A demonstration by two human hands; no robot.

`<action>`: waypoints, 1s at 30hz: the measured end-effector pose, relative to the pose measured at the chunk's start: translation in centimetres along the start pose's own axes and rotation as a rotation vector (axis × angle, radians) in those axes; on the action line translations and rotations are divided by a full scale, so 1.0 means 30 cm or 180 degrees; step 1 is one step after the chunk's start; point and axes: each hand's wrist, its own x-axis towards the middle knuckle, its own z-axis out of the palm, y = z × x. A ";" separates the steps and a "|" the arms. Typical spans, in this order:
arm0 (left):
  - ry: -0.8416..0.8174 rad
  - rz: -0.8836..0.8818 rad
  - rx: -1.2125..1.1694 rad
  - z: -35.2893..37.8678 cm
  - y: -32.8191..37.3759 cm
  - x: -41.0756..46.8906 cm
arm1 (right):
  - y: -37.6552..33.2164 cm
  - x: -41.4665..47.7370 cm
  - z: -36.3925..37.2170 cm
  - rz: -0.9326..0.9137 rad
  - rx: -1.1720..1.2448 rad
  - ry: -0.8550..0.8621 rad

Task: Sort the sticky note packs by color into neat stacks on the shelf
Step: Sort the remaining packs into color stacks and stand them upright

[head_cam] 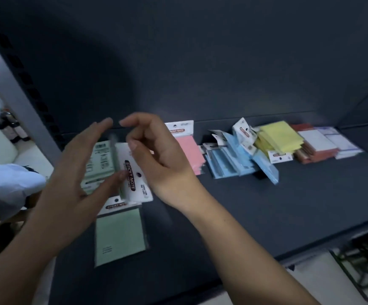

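Note:
My left hand point(77, 172) holds a few green sticky note packs point(102, 159) above the shelf's left end, thumb pressed on their front and fingers straight behind them. One white-headed pack point(135, 181) leans against that bunch. My right hand point(156, 155) hovers just to its right with loosely curled fingers, its thumb tip at the pack's header. Another green pack point(120, 234) lies flat on the dark shelf point(266, 205) below my hands. Further right lie a pink pack point(188, 150), a loose heap of blue packs point(233, 159) and yellow packs point(277, 137).
Reddish-brown and white pads point(319, 144) sit at the shelf's far right end. A slotted grey upright point(18, 89) bounds the shelf on the left. A person in white point(7, 186) crouches beyond it. The shelf's front edge runs down towards the lower right.

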 end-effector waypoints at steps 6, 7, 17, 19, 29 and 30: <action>-0.0253 -0.0499 -0.0485 0.019 -0.025 -0.046 | -0.035 -0.044 -0.012 0.0542 -0.0117 -0.0514; -0.0261 -0.0689 -0.0486 0.030 -0.045 -0.067 | -0.020 -0.063 -0.013 0.0739 -0.0160 -0.0473; 0.1315 -0.2474 -0.1858 0.153 -0.181 -0.233 | 0.184 -0.201 0.014 0.2308 -0.0172 -0.0091; 0.1340 -0.2445 -0.1828 0.161 -0.190 -0.237 | 0.199 -0.208 0.045 0.2290 -0.0439 -0.0057; 0.0813 -0.2020 -0.1746 0.157 -0.171 -0.266 | 0.197 -0.210 0.118 0.1453 -0.2628 -0.0258; 0.0766 -0.2054 -0.1679 0.158 -0.165 -0.262 | 0.203 -0.209 0.120 0.1421 -0.2808 -0.0351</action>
